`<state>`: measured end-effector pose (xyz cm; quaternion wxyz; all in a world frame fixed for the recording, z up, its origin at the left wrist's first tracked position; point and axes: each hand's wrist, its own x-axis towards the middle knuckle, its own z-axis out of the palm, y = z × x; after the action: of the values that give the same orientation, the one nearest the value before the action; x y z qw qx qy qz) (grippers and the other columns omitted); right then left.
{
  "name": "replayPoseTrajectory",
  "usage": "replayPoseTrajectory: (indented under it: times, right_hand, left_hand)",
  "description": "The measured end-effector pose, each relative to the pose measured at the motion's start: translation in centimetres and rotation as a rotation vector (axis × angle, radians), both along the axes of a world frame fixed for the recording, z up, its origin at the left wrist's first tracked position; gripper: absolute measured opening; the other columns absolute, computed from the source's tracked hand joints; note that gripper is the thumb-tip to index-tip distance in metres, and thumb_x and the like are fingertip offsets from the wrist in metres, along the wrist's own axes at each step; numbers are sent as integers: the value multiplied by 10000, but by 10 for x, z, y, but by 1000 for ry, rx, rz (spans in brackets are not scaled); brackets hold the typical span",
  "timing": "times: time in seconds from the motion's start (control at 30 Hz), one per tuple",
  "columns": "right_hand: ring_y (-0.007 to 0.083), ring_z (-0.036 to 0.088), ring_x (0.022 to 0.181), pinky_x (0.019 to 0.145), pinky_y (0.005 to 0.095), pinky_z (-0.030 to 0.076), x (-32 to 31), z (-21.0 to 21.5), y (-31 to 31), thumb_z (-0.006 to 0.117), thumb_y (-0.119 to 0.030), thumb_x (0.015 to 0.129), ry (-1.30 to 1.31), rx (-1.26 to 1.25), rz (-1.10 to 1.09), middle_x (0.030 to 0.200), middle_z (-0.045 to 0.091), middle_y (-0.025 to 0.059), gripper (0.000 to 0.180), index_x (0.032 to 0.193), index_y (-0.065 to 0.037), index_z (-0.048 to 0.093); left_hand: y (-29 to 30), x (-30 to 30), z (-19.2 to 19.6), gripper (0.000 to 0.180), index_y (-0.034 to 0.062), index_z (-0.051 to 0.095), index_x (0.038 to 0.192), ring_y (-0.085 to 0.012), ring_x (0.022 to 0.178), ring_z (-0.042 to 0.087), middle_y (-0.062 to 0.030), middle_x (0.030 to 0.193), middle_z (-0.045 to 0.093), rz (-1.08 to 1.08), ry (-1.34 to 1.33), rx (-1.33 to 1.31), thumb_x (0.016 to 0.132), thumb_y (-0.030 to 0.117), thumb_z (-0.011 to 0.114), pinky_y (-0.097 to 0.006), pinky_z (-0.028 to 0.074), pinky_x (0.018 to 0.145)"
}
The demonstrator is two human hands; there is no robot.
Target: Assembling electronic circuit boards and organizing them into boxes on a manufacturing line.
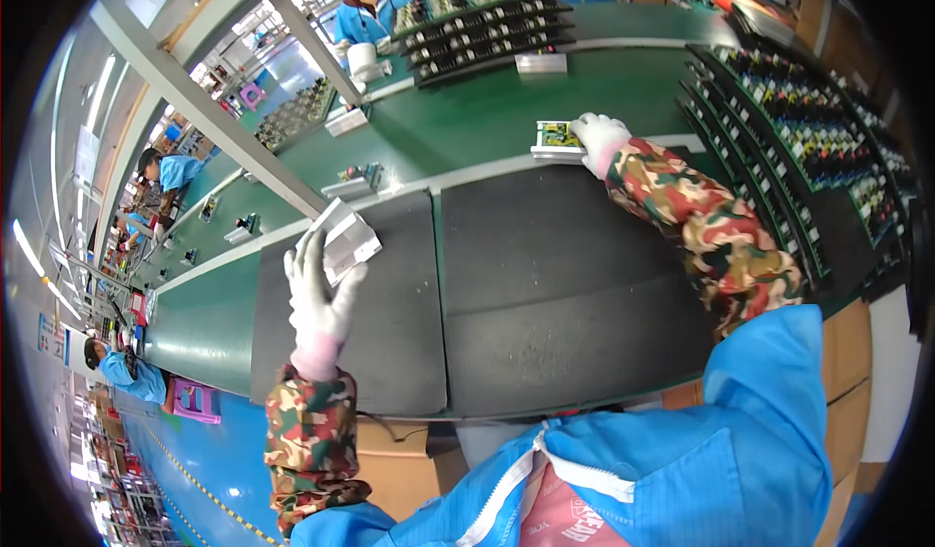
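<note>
My left hand [319,305], in a white glove, grips a silver-grey metal casing [351,245] between the thumb and fingers, tilted above the black mat [390,323]. Farther right, my gloved right hand [601,138] reaches across the mat to the green bench line. Its fingers are closed on the right end of a circuit board in a white metal tray [545,150]. That tray sits by the pale rail [487,169] at the mat's far edge. The fingertips on it are partly hidden behind the hand.
Racks of stacked circuit boards stand at the right [779,128] and at the far side [477,45]. More trays [541,63] and a board unit [353,181] lie on the green belt [438,128]. A slanted metal post [214,109] rises at the left. Several people in blue work beyond.
</note>
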<state>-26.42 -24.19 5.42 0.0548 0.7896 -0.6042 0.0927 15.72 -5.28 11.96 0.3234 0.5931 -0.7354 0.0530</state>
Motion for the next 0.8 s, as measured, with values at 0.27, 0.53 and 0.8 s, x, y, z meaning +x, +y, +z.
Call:
replayPoseTrajectory:
  times: [0.27, 0.53, 0.8]
  right_hand:
    - [327, 516, 1235, 1085, 469, 339, -12, -38, -91, 595, -131, 771, -127, 132, -178, 1384, 490, 135, 559, 1321, -119, 490]
    - [406, 390, 1309, 1094, 545, 303, 39, 42, 69, 672, -321, 736, -11, -182, 411, 1400, 434, 193, 666, 1336, -105, 481]
    - [355, 489, 1188, 1012, 472, 393, -88, 130, 186, 639, -261, 774, 15, -344, -142, 1257, 534, 189, 535, 1284, -130, 542]
  left_hand:
    - [-65, 82, -49, 854, 20, 346, 1441, -417, 1337, 347, -253, 1439, 393, 378, -436, 141, 790, 454, 690, -517, 185, 1156]
    - [-103, 87, -73, 514, 53, 538, 1274, -327, 1131, 566, -182, 1118, 632, 340, -717, 320, 857, 348, 593, -491, 130, 1182]
    - [-66, -8, -41, 263, 27, 681, 1028, -346, 864, 645, -176, 870, 688, -385, -202, 391, 856, 203, 587, -468, 276, 1136]
